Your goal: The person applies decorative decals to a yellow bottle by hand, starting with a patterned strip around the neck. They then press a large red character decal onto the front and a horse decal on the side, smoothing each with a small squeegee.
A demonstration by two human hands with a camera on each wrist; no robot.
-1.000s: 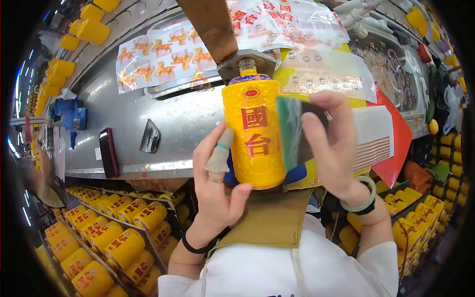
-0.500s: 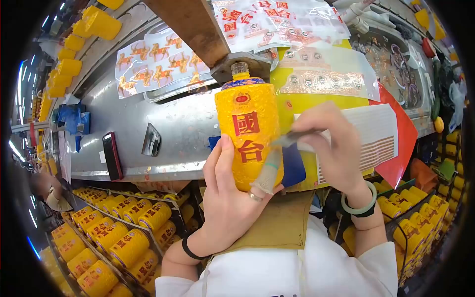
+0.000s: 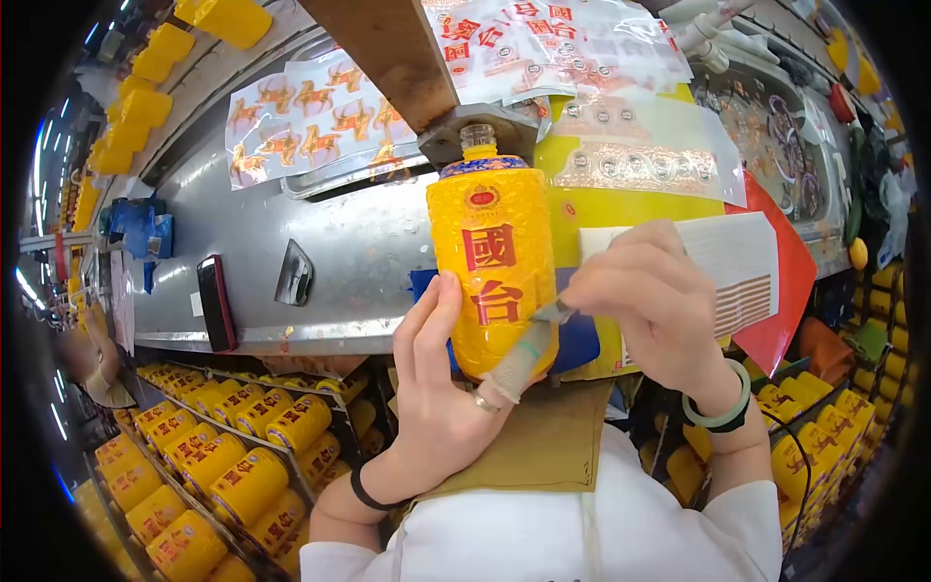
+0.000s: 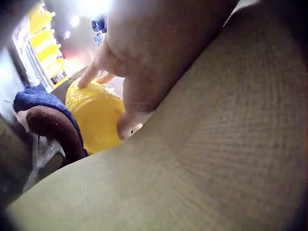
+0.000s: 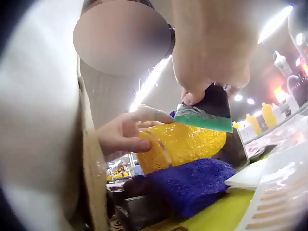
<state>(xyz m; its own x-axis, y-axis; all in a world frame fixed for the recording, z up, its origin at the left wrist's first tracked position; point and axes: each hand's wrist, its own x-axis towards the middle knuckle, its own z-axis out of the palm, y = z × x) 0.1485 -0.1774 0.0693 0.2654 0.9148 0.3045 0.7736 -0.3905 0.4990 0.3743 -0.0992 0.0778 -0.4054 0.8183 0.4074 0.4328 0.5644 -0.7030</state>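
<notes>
- Swung from the right of the bottle onto its front since a second ago, the scraper (image 5: 204, 121) now has its green edge against the surface, by the lower red character.
- Right hand (image 3: 650, 308): fingers pinch the scraper.
- Left hand (image 3: 429, 388): grips the lower part of the bottle, its cloth-covered finger (image 3: 516, 371) now across the lower front.
- Yellow bottle (image 3: 492, 267): centre of the frame, neck toward the top, next to the end of a brown bar (image 3: 388, 60).
- Blue cloth (image 5: 192, 185): just beside the bottle.
- Right of centre: a striped white sheet (image 3: 739, 257), overlapping a red sheet (image 3: 793, 281).
- Left of centre, on the metal table (image 3: 252, 242): a phone (image 3: 215, 306).
- Upper left: a sheet of animal stickers (image 3: 308, 126).
- Lower left: racked yellow bottles (image 3: 240, 481).
</notes>
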